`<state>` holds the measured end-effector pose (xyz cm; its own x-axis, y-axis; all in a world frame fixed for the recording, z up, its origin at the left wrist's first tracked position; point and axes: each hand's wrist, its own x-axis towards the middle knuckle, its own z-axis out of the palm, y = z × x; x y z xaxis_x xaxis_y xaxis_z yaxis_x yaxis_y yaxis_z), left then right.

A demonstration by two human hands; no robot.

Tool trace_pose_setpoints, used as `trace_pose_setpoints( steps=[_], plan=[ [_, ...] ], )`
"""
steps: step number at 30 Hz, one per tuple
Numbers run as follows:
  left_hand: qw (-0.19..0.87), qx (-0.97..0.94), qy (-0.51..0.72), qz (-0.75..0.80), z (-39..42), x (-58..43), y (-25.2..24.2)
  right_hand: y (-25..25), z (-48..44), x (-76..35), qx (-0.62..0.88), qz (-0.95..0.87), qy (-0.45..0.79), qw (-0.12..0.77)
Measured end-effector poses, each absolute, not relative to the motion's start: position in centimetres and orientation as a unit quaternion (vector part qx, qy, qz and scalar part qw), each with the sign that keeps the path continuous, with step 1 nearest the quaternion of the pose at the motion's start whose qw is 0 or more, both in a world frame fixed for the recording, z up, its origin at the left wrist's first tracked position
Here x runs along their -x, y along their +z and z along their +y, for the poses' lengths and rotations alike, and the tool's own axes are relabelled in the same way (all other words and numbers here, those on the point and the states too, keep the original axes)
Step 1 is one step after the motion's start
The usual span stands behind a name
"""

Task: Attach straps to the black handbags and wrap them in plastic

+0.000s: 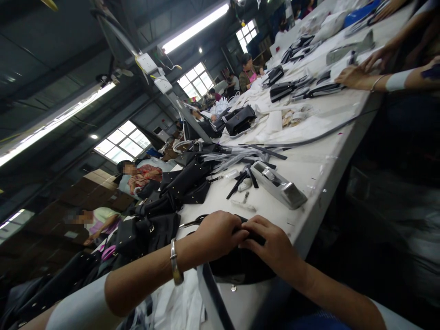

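Note:
Both my hands rest together on a black bag (240, 268) lying at the near edge of the long white table (309, 169). My left hand (218, 233), with a silver bangle on the wrist, is curled closed over the bag's top. My right hand (273, 243) is closed next to it, its fingers pinching the same black piece. What exactly sits between the fingertips is hidden. Scissors (192, 223) lie just left of my left hand.
A grey tape dispenser (280, 185) stands just beyond my hands. Black bags (185, 183) and loose straps (240, 153) pile up to the left. Another person's hands (357, 73) work at the table's far right. Other people sit further back and lower left.

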<state>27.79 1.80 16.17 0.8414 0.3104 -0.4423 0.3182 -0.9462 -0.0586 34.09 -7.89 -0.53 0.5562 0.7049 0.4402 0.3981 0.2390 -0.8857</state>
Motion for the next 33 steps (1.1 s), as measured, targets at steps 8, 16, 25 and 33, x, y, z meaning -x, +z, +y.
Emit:
trace_pose_setpoints(
  steps=[8, 16, 25, 33],
  plan=[
    [0.045, -0.967, -0.147, 0.201, 3.5, -25.1, 14.2, -0.2, -8.9, -35.5, 0.585, -0.422, 0.255, 0.645],
    [0.032, -0.974, -0.127, 0.185, 2.3, -24.2, 13.6, -0.2, -8.8, -36.2, 0.552, -0.368, 0.333, 0.670],
    [0.069, -0.981, -0.098, 0.153, 2.6, -23.0, 12.8, 0.1, -8.4, -37.5, 0.497, -0.318, 0.523, 0.616],
    [0.074, -0.988, -0.045, 0.129, 2.0, -23.9, 11.6, 0.7, -8.5, -38.1, 0.502, -0.374, 0.520, 0.581]
  ],
)
